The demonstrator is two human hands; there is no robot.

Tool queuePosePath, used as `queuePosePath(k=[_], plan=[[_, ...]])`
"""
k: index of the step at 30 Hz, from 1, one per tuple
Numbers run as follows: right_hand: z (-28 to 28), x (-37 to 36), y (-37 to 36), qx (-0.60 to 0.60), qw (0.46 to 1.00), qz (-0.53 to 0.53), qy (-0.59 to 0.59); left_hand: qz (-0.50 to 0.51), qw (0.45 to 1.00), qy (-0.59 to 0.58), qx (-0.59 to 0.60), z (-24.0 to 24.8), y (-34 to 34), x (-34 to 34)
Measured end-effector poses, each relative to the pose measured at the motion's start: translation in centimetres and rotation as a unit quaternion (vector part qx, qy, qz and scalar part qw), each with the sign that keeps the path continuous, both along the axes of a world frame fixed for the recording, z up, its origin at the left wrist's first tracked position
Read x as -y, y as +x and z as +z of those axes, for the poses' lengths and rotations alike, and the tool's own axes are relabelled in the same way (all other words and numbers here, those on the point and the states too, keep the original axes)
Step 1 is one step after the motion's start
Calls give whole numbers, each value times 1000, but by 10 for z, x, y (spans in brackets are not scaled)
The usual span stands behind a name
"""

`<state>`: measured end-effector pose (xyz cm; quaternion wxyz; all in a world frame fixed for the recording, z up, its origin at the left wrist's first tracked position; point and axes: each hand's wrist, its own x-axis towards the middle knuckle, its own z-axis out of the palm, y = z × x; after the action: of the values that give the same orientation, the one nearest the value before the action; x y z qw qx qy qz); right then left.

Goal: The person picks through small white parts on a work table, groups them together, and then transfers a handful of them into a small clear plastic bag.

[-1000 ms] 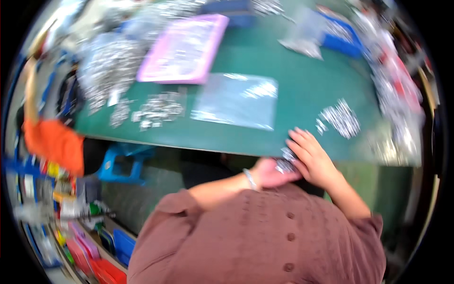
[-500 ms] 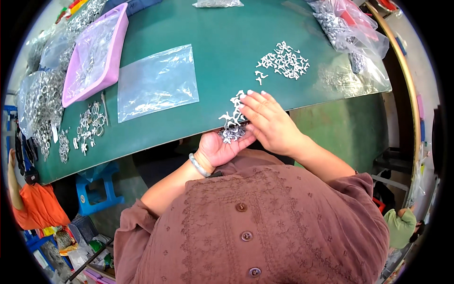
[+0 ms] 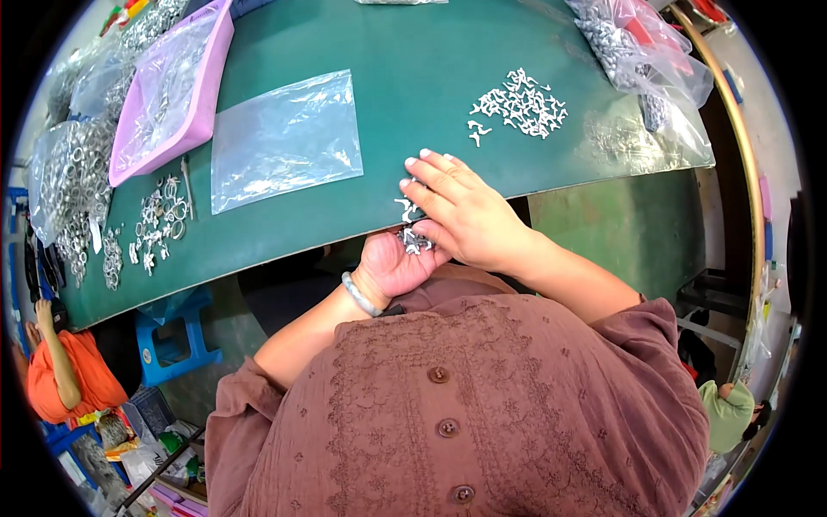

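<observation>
At the front edge of the green table, my left hand is cupped palm up, just below the edge. Small silvery curved metal pieces lie in its palm. My right hand is palm down with fingers stretched out, over the edge and partly above the left palm. A few more pieces show on the table beside its fingers; others under it are hidden. Farther right on the table lies a loose pile of similar pieces. A flat clear plastic bag lies to the left of my hands.
To the left stand a pink tray lined with plastic, bags of metal rings and loose rings. Bagged grey parts sit at the far right. A blue stool is below the table; a person in orange is at lower left.
My right hand has moved left along the table edge, over the pieces, so fewer of them show. My left hand has stayed cupped below the edge.
</observation>
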<state>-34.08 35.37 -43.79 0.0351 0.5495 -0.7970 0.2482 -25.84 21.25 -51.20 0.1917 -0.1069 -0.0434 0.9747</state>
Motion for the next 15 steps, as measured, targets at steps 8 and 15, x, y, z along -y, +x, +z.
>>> queuePosePath(k=[8,15], plan=[[-11,5,8,31,986,126,-103,-3,997,65,-44,-11,5,4],[-4,-7,10,176,952,182,-175,-35,999,39,-14,-8,3,2]])
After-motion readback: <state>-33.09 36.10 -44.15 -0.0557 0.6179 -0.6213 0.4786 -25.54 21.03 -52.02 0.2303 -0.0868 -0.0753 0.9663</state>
